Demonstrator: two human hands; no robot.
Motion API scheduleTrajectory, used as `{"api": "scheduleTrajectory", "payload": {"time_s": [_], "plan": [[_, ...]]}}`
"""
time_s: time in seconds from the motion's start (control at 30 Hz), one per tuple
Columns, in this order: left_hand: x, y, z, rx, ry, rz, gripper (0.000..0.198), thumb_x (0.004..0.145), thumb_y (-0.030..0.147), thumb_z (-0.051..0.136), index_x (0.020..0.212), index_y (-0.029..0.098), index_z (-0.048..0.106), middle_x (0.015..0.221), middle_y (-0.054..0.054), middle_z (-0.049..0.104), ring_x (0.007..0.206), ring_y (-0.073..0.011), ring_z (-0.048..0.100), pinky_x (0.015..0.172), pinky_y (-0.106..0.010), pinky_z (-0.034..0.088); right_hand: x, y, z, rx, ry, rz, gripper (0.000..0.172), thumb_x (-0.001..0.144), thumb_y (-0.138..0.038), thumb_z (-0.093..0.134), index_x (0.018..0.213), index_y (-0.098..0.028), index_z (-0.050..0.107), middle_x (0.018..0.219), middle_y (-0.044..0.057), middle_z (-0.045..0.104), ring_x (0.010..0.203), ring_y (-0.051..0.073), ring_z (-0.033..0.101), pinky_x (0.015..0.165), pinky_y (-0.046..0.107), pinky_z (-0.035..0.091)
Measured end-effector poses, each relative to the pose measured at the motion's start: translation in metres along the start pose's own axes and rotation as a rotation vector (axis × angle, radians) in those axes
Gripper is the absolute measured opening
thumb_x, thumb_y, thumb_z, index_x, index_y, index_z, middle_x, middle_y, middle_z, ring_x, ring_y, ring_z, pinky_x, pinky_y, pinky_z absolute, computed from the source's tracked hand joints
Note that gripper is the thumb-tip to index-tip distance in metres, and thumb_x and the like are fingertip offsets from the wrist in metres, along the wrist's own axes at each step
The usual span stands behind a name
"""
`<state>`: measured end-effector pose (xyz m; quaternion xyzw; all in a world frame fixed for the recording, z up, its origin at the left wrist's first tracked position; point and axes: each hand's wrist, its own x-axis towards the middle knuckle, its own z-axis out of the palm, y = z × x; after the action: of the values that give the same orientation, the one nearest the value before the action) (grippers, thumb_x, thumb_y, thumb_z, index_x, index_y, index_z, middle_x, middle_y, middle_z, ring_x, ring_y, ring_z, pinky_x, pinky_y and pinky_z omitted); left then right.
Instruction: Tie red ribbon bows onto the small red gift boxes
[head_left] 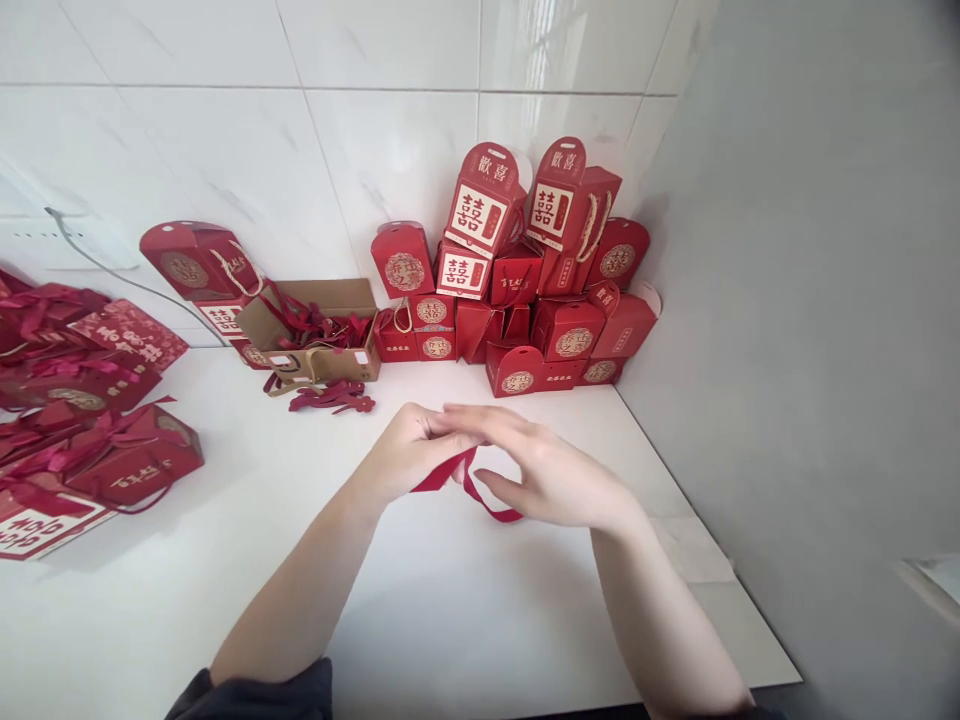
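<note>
Evidently the work sits at the centre of the clock face, where both hands meet above the white, smooth-topped worktop (480, 640) around a narrow, flat red fabric ribbon (437, 476). The left hand (409, 455) is closed narrowly on the ribbon, thumb bent over it, which seems to keep one stretch steady while a slack loop hangs toward five o'clock. The right hand (551, 470) arches across, fingers reaching over the left hand's and thumb spread well away, perhaps to leave the loop room; whether its hidden fingers grip the ribbon, I cannot tell. At ten o'clock an open brown cardboard box (362, 366) holds a tangle of dark-red ribbons (322, 328), probably so they stay gathered within reach, and a loose dark-red ribbon bundle (330, 398) lies just before it. From twelve to one, printed red cardboard boxes (517, 340) are stacked near the white tiled wall (390, 150), presumably for support. Red boxes with ribbon bows (142, 460) crowd nine o'clock, seemingly grouped apart from the unbowed stack.
</note>
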<state>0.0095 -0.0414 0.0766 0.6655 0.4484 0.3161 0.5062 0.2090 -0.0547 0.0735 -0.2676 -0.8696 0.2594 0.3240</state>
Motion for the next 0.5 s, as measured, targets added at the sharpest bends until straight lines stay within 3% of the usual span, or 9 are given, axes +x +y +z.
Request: {"api": "scheduleTrajectory", "payload": {"time_s": [0.17,0.3,0.4,0.5], "plan": [[0.007,-0.006,-0.002,-0.079,-0.101,0.001,0.027,0.079,0.038,0.071,0.071,0.013,0.069,0.054,0.000,0.056,0.051,-0.0093,0.049,0.050,-0.023,0.040,0.004,0.008,0.015,0.022,0.165,0.020,0.044,0.092,-0.005,0.043,0.126,-0.025,0.063,0.133,0.002,0.063,0.126,0.016,0.056,0.105,0.032,0.049],[0.010,-0.004,-0.004,-0.172,-0.177,-0.009,0.035,0.079,0.048,0.069,0.070,0.013,0.067,0.055,0.002,0.052,0.049,-0.0084,0.045,0.047,-0.022,0.037,0.003,0.009,0.009,0.090,0.239,0.074,0.031,0.093,-0.014,0.049,0.111,-0.026,0.071,0.119,0.002,0.071,0.116,0.019,0.064,0.100,0.033,0.051],[0.012,-0.006,-0.005,-0.122,-0.123,0.014,0.041,0.084,0.051,0.061,0.069,0.014,0.067,0.064,-0.002,0.060,0.055,-0.0092,0.048,0.053,-0.024,0.039,0.003,0.007,-0.004,0.264,0.307,0.232,0.023,0.095,-0.029,0.052,0.097,-0.024,0.074,0.104,0.003,0.074,0.100,0.019,0.069,0.093,0.034,0.053],[0.018,-0.014,-0.010,0.021,-0.028,-0.012,0.035,0.084,0.050,0.061,0.091,0.018,0.073,0.085,-0.005,0.068,0.071,-0.0137,0.055,0.062,-0.025,0.043,-0.001,0.014,-0.019,0.547,0.421,0.371,0.036,0.095,-0.044,0.049,0.077,-0.020,0.068,0.072,0.002,0.069,0.071,0.015,0.066,0.073,0.029,0.055]]}}
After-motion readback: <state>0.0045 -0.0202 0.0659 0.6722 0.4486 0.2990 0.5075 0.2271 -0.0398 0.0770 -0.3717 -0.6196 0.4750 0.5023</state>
